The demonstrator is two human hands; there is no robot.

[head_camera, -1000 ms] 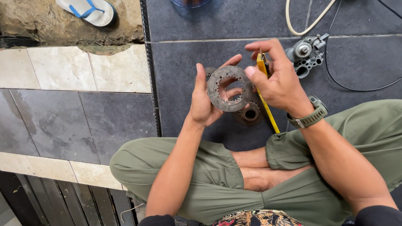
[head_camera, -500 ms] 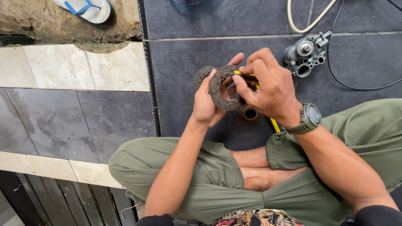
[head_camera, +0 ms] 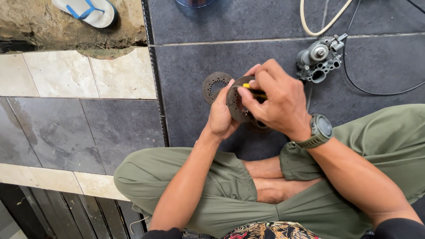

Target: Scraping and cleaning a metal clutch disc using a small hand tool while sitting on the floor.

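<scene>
A second rusty ring [head_camera: 215, 85] lies on the floor tile [head_camera: 186, 115] just left of the action. The left hand [head_camera: 220, 118] cups the rusty disc [head_camera: 239, 106] edge-on above the floor, fingers curled snug. Only its edge is gripped, so it could twist loose. The right hand [head_camera: 279, 102], closed tight, presses a yellow-handled tool [head_camera: 253, 89] against it; a skid could jab the left palm.

A rusty brown metal disc [head_camera: 237, 105], ringed with small holes, stood tilted on edge near the frame's centre. A yellow-handled tool [head_camera: 253, 90] lay across its rim at two o'clock. A second, matching disc [head_camera: 214, 85] lay flat on the dark tile at its ten o'clock.
</scene>
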